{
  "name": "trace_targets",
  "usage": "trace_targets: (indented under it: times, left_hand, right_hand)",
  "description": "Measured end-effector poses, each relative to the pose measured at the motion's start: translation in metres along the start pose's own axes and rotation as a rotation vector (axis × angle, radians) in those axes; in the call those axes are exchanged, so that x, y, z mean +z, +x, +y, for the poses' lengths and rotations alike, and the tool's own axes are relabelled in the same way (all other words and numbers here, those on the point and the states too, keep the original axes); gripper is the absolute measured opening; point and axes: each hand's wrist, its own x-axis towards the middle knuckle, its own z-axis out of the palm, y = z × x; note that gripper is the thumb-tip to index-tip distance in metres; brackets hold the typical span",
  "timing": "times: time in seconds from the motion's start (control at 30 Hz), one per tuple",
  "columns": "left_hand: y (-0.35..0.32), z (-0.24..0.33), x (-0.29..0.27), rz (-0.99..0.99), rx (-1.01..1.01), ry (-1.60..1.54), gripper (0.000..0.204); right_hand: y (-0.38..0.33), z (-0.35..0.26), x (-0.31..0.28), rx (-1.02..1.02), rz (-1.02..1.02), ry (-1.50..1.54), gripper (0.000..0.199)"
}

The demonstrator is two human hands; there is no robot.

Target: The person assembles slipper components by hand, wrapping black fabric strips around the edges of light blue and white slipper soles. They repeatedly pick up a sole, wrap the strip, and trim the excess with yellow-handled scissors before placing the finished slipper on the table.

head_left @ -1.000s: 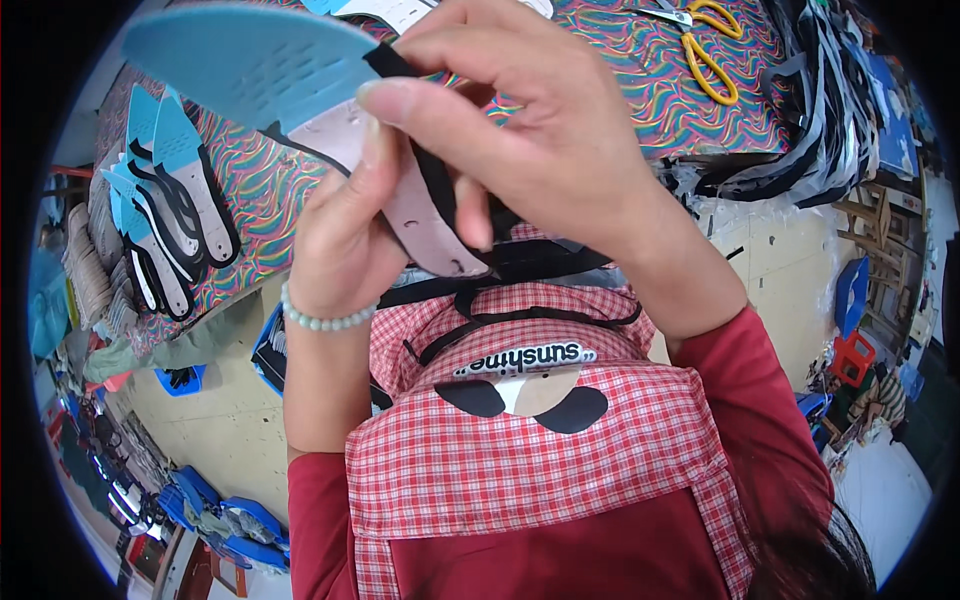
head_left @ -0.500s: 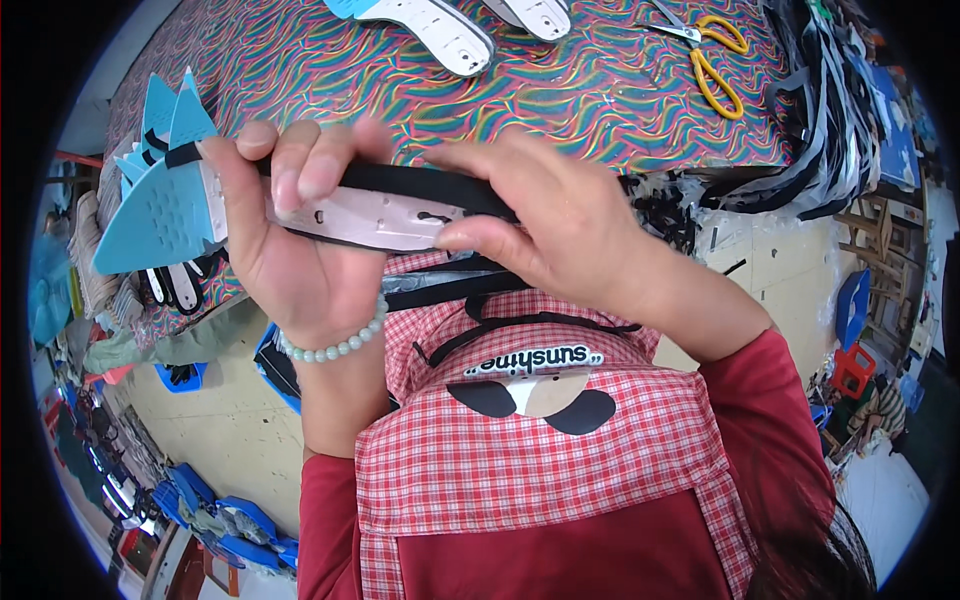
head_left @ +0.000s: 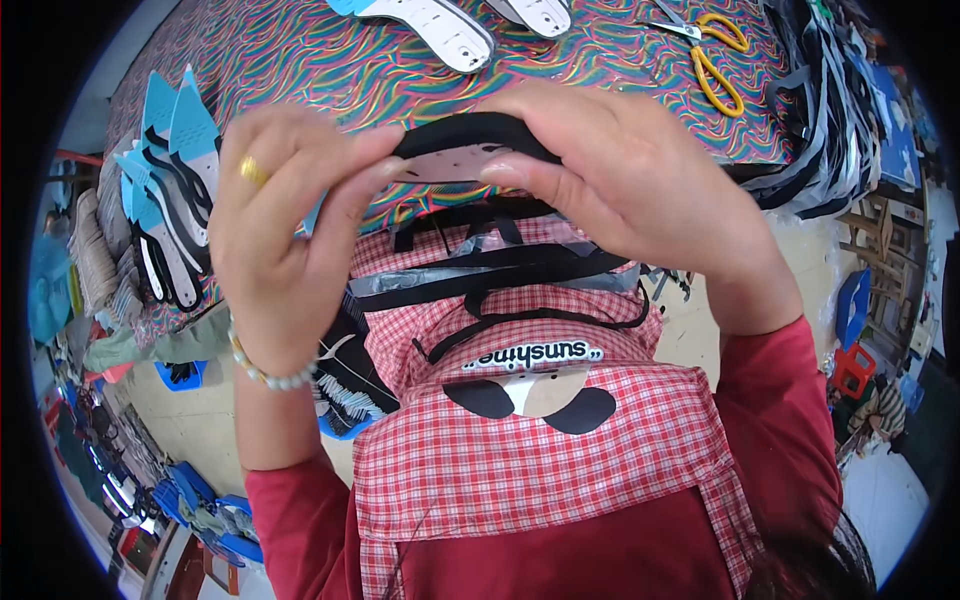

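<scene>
Raised over the near edge of the table, a shoe insole is held between both hands, its pale face showing and a black strip along its far edge. My left hand pinches one end between thumb and fingers; most of the blue part is hidden behind that hand. At the other end my right hand is closed, thumb on the pale face and fingers over the black strip. The insole looks bowed between them. Black and clear strips lie across my lap below.
More insoles lie at the table's far side and stacked at its left. Yellow-handled scissors rest at the far right, beside a hanging bundle of black and clear strips. A blue bin stands by my left arm.
My left hand has turned and shifted so it now pinches the insole's end. My right hand has moved right and up. The insole's blue part has swung behind my left hand.
</scene>
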Motion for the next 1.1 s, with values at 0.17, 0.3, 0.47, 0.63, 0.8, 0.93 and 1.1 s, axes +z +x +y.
trace_targets:
  times: [0.17, 0.3, 0.47, 0.63, 0.8, 0.93, 1.1]
  left_hand:
    - [-0.001, 0.001, 0.000, -0.135, -0.027, -0.159, 0.027]
    - [0.000, 0.020, 0.011, -0.178, -0.218, -0.368, 0.025]
    - [-0.017, 0.032, 0.018, 0.005, -0.619, -0.886, 0.026]
    - [-0.010, 0.040, 0.043, 0.272, -0.633, -0.943, 0.053]
    - [-0.005, 0.026, 0.059, 0.354, -0.547, -0.980, 0.059]
    - [-0.009, 0.025, 0.053, 0.358, -0.661, -1.052, 0.045]
    - [-0.014, 0.018, 0.058, 0.408, -0.677, -1.207, 0.048]
  right_hand:
    - [0.002, -0.004, -0.016, -0.070, -0.113, -0.123, 0.028]
    - [0.009, -0.005, -0.011, -0.186, 0.034, -0.004, 0.033]
    - [0.009, -0.001, -0.002, -0.013, 0.382, 0.541, 0.032]
    - [0.002, 0.001, 0.048, 0.053, 0.581, 0.532, 0.017]
    - [0.017, 0.002, 0.069, -0.051, 0.643, 0.507, 0.016]
    - [0.008, 0.007, 0.070, -0.074, 0.606, 0.415, 0.020]
    - [-0.009, 0.007, 0.068, 0.028, 0.458, 0.253, 0.015]
